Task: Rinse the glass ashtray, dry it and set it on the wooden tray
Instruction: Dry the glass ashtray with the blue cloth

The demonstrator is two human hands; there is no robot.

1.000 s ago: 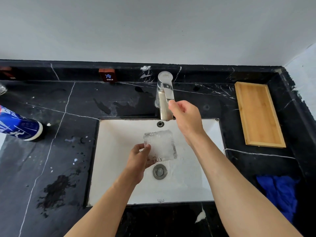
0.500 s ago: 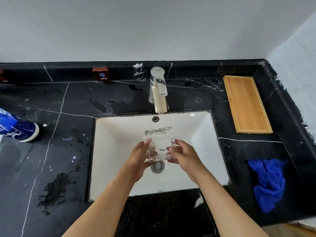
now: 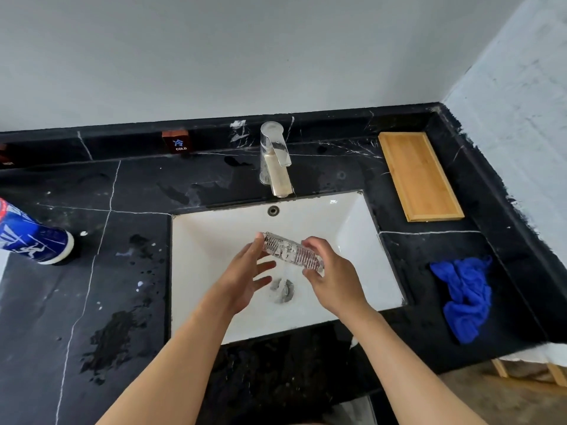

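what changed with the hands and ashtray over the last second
The right hand left the faucet and took hold of the glass ashtray. The ashtray was tipped edge-on, and water spills toward the drain. The left hand opened, its thumb still touching. The wooden tray and blue cloth stayed put.

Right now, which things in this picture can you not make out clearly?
- Blue can, head view: the left edge cuts it off; label unreadable.
- Glass ashtray: seen edge-on between left hand and right hand; its inside is hidden.
- Drain: blurred by falling water.
- Brown sign: its symbol is too small; only "COLD" is readable.
- Blue cloth: crumpled, folds hide its shape.
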